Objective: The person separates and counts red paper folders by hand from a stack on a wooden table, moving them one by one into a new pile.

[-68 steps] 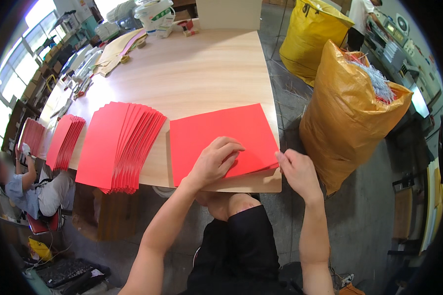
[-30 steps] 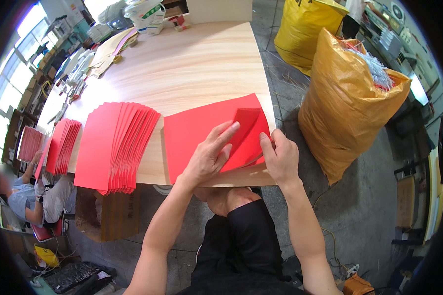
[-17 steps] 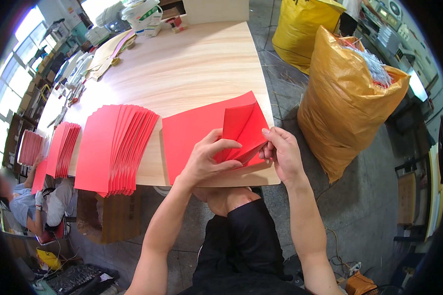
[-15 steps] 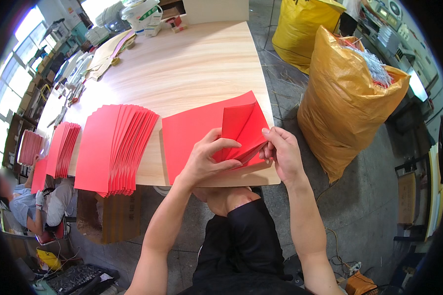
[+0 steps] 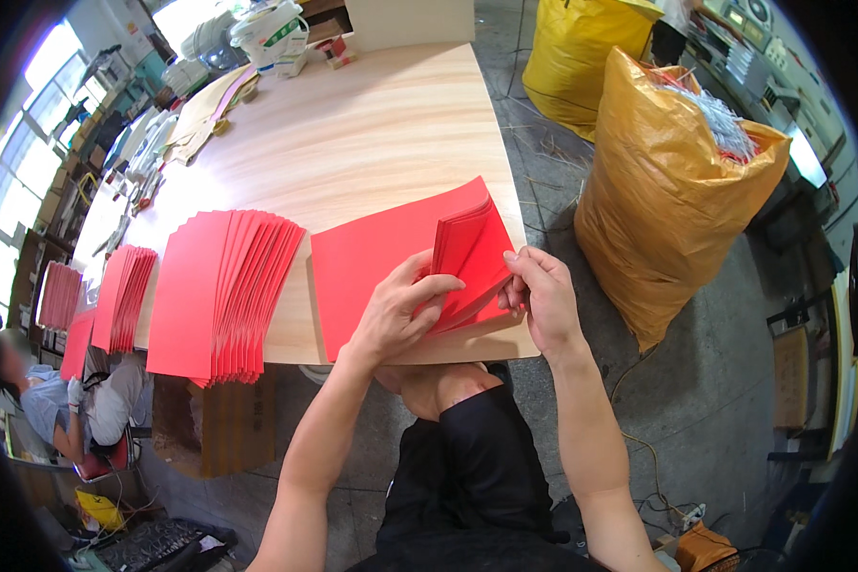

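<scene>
A stack of red paper sheets [image 5: 362, 253] lies near the front right corner of the wooden table [image 5: 381, 124]. Several of its sheets are bent up and back into a curled flap [image 5: 455, 250]. My left hand [image 5: 396, 310] is closed on that flap, thumb and fingers around its left side. My right hand [image 5: 543, 300] pinches the sheets' right edge between thumb and fingers. The palm side of both hands is partly hidden. To the left, a large fanned pile of red sheets [image 5: 186, 296] overhangs the table's front edge slightly.
Narrower red piles [image 5: 116, 297] lie farther left, where another person [image 5: 43, 396] sits. An orange bag [image 5: 677, 191] stuffed with shreds stands right of the table, a yellow bag [image 5: 582, 57] behind it. A cardboard box [image 5: 243, 419] sits below; a white bucket [image 5: 269, 38] stands far back.
More sheets now show in the bent-up flap, which looks thicker. My left fingers have drawn closer together around it. My right hand keeps its pinch at nearly the same place.
</scene>
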`<action>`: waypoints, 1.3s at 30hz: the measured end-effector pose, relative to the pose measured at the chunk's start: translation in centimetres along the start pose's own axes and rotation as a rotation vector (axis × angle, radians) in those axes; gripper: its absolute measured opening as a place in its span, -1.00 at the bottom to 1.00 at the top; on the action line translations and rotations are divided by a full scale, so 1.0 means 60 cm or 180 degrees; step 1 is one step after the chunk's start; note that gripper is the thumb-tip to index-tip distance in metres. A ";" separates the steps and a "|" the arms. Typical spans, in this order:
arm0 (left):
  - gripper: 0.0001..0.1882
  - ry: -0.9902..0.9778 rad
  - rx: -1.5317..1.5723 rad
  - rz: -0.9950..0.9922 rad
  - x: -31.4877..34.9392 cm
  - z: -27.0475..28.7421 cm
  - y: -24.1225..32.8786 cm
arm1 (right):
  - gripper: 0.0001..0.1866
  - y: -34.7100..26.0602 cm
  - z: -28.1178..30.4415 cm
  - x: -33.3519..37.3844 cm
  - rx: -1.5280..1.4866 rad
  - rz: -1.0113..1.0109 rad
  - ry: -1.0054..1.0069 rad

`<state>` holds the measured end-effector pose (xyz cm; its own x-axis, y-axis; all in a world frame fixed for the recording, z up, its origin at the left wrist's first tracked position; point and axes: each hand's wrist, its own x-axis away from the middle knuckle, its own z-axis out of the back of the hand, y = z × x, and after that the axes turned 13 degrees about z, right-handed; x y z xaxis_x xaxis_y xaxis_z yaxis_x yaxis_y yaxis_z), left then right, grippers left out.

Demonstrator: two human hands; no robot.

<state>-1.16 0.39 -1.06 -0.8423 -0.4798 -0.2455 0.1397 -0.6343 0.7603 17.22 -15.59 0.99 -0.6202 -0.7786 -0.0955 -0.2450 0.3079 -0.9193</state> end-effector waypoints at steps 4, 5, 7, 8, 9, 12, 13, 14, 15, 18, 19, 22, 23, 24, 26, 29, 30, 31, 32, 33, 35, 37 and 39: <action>-0.65 0.0094 -0.0079 -0.0049 0.003 -0.001 0.015 | -0.63 -0.002 -0.004 0.002 0.0024 0.0002 0.0073; -0.62 0.0117 -0.0106 -0.0067 0.003 -0.002 0.016 | -0.62 0.002 0.001 0.003 0.0214 0.0034 0.0095; -0.56 0.0168 -0.0168 -0.0110 0.001 -0.001 0.018 | -0.58 0.018 0.021 0.007 0.0589 0.0107 0.0136; -0.55 0.0165 -0.0304 -0.0170 0.001 -0.003 0.018 | -0.56 0.022 0.033 0.013 0.1613 0.0416 0.0200; -0.54 0.0174 -0.0445 -0.0215 0.005 -0.006 0.013 | -0.54 0.028 0.047 0.022 0.2634 0.0720 0.0246; -0.34 -0.0018 -0.1129 -0.0574 -0.001 -0.014 0.008 | -0.48 0.047 0.073 0.040 0.3747 0.0920 0.0436; -0.28 -0.0052 -0.1467 -0.0694 0.000 -0.014 0.008 | -0.49 0.062 0.079 0.043 0.3545 0.0916 0.0393; -0.22 -0.0087 -0.1803 -0.0811 0.000 -0.017 0.008 | -0.50 0.071 0.086 0.047 0.3344 0.0911 0.0345; -0.22 -0.0087 -0.1774 -0.0802 0.001 -0.021 0.007 | -0.52 0.079 0.088 0.048 0.3296 0.0866 0.0370; -0.28 -0.0247 -0.1531 -0.0453 0.001 -0.015 0.021 | -0.63 0.102 0.100 0.047 0.3245 0.1319 0.0323; -0.36 -0.0107 -0.1463 -0.0674 -0.002 -0.021 0.007 | -0.63 0.100 0.091 0.048 0.3213 0.1293 0.0330; -0.52 0.0003 -0.1269 -0.0733 -0.002 -0.026 -0.004 | -0.62 0.088 0.076 0.055 0.3322 0.1259 0.0354; -0.52 0.0060 -0.1267 -0.0675 -0.003 -0.029 -0.005 | -0.61 0.087 0.073 0.057 0.3391 0.1257 0.0366; -0.53 0.0122 -0.1265 -0.0622 -0.004 -0.032 -0.004 | -0.60 0.084 0.071 0.056 0.3428 0.1256 0.0339; -0.54 0.0205 -0.1288 -0.0528 -0.001 -0.031 -0.007 | -0.57 0.084 0.067 0.057 0.3501 0.1255 0.0290; -0.57 0.0344 -0.1282 -0.0571 -0.003 -0.036 -0.003 | -0.54 0.099 0.077 0.059 0.3437 0.1336 0.0391; -0.57 0.0364 -0.1289 -0.0595 -0.004 -0.035 -0.003 | -0.53 0.104 0.078 0.061 0.3413 0.1338 0.0428; -0.57 0.0381 -0.1297 -0.0619 -0.003 -0.034 -0.003 | -0.52 0.108 0.077 0.063 0.3291 0.1333 0.0536; -0.57 0.0396 -0.1305 -0.0643 -0.003 -0.033 -0.003 | -0.50 0.112 0.076 0.065 0.3167 0.1326 0.0644; -0.57 0.0358 -0.1275 -0.0580 -0.003 -0.033 0.000 | -0.49 0.116 0.075 0.066 0.3038 0.1318 0.0750; -0.56 0.0276 -0.1213 -0.0457 -0.004 -0.030 0.004 | -0.48 0.126 0.080 0.063 0.3073 0.1243 0.0829; -0.56 0.0274 -0.1149 -0.0403 -0.006 -0.031 0.006 | -0.47 0.127 0.088 0.064 0.3118 0.1253 0.0871; -0.56 0.0309 -0.1097 -0.0352 -0.005 -0.030 -0.005 | -0.49 0.127 0.083 0.067 0.3030 0.1198 0.0806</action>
<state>0.00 -0.36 -2.28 -0.8112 -0.4418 -0.3832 0.2317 -0.8444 0.4831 16.55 -19.11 -8.32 -0.6991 -0.5512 -0.4554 0.6137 -0.1357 -0.7778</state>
